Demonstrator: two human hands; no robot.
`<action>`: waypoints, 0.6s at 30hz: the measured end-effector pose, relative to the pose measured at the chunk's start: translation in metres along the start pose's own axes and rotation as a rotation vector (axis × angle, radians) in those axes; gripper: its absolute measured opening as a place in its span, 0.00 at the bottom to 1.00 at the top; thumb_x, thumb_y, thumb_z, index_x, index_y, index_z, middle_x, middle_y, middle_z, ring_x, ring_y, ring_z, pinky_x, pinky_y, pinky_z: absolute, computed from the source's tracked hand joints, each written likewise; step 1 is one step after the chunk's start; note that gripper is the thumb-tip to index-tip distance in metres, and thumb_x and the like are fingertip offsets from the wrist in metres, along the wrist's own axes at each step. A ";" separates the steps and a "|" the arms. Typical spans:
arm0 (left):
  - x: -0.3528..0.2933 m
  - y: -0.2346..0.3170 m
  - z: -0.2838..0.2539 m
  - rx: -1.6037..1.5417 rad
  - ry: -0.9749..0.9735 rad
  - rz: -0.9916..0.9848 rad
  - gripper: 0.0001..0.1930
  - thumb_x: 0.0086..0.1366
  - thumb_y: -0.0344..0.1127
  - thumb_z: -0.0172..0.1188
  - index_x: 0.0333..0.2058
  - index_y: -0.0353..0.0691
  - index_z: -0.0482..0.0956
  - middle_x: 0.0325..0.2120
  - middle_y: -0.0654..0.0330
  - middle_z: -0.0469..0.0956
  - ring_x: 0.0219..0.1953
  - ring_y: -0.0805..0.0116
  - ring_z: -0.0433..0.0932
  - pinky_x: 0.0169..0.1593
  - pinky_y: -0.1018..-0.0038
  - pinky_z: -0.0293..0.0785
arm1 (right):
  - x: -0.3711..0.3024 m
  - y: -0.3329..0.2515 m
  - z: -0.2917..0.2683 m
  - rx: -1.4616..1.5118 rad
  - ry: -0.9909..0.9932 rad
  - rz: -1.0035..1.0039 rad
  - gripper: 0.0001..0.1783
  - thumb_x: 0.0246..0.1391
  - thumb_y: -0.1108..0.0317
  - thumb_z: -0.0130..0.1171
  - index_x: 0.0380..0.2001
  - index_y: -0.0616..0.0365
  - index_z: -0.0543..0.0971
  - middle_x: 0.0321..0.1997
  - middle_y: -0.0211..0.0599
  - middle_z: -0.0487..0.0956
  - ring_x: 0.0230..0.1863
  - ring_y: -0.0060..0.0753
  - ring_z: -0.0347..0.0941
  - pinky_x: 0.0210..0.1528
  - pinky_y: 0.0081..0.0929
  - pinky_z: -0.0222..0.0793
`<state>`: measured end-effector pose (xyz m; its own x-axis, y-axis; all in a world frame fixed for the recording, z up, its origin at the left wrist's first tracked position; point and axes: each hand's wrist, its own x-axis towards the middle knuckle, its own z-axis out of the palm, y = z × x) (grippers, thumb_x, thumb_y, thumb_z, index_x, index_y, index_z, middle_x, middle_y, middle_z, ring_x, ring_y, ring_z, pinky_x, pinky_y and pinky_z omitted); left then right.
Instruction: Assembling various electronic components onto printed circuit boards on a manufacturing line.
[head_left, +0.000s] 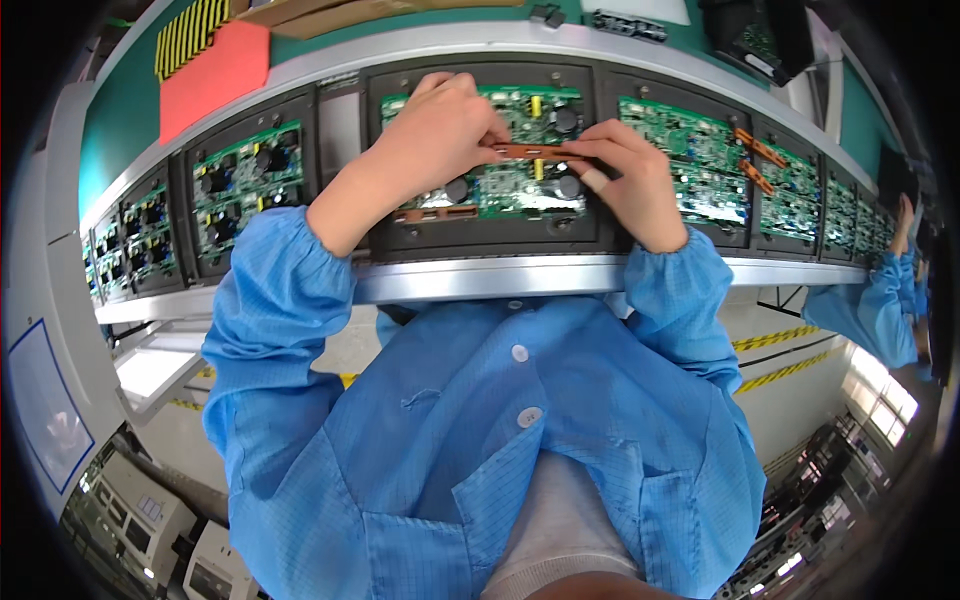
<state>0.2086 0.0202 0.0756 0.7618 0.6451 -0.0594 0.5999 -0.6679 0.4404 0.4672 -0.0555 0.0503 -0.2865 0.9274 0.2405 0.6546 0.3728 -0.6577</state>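
Observation:
My left hand [455, 122] and my right hand [632, 172] pinch the two ends of a narrow orange-brown strip [533, 152] with small holes along it. The strip lies level across the middle of green circuit boards [510, 190] in a black tray [500, 238]; whether it touches them I cannot tell. Yellow parts and round black parts stand on the boards around it. A second orange strip [437, 213] lies along the near left edge of the same tray. My fingertips hide both ends of the held strip.
Further black trays of boards [248, 180] line the metal-edged conveyor. Two orange strips [762, 150] rest at an angle on boards to the right. A red sheet [215, 85] lies on the green surface beyond the rail [440, 40]. Another person's blue sleeve [868, 310] shows far right.

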 end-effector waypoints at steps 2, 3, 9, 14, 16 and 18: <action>0.007 0.000 0.003 0.026 0.048 0.036 0.11 0.54 0.39 0.74 0.38 0.49 0.90 0.31 0.63 0.81 0.46 0.59 0.75 0.59 0.60 0.67 | -0.002 0.004 0.002 -0.006 0.008 -0.009 0.15 0.47 0.76 0.72 0.41 0.57 0.87 0.41 0.37 0.82 0.42 0.41 0.81 0.44 0.32 0.79; 0.005 0.002 0.003 0.045 0.080 0.043 0.11 0.54 0.40 0.74 0.37 0.50 0.91 0.29 0.64 0.83 0.44 0.60 0.75 0.57 0.59 0.68 | -0.002 0.004 0.004 0.018 -0.002 0.002 0.15 0.46 0.75 0.72 0.41 0.56 0.87 0.41 0.36 0.82 0.42 0.42 0.81 0.45 0.33 0.79; -0.006 0.009 -0.004 0.090 0.194 -0.014 0.10 0.46 0.34 0.76 0.31 0.49 0.88 0.29 0.67 0.81 0.42 0.63 0.74 0.55 0.62 0.64 | 0.006 0.005 0.019 -0.075 0.029 -0.118 0.12 0.46 0.71 0.71 0.37 0.51 0.86 0.38 0.31 0.78 0.45 0.40 0.74 0.49 0.38 0.72; -0.003 0.011 0.001 0.060 0.191 0.009 0.10 0.46 0.33 0.77 0.29 0.48 0.88 0.27 0.67 0.82 0.40 0.63 0.73 0.54 0.62 0.64 | -0.001 -0.001 0.018 -0.251 0.165 -0.032 0.10 0.45 0.66 0.73 0.34 0.48 0.85 0.37 0.27 0.77 0.43 0.37 0.73 0.47 0.37 0.70; -0.001 0.013 -0.001 0.059 0.208 0.053 0.10 0.46 0.33 0.76 0.30 0.48 0.89 0.28 0.68 0.82 0.40 0.63 0.73 0.54 0.62 0.64 | -0.006 -0.001 0.009 -0.223 0.171 0.021 0.08 0.46 0.68 0.72 0.32 0.50 0.85 0.35 0.30 0.77 0.42 0.39 0.74 0.47 0.37 0.70; 0.002 0.015 -0.004 0.065 0.212 0.043 0.09 0.47 0.33 0.76 0.30 0.48 0.89 0.29 0.68 0.82 0.40 0.64 0.74 0.54 0.62 0.64 | -0.013 -0.004 -0.003 -0.220 0.198 0.026 0.08 0.46 0.68 0.72 0.32 0.51 0.85 0.34 0.30 0.77 0.42 0.39 0.75 0.47 0.37 0.71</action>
<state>0.2181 0.0126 0.0859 0.7230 0.6742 0.1506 0.5874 -0.7147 0.3797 0.4705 -0.0690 0.0520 -0.1398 0.9165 0.3749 0.8018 0.3269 -0.5002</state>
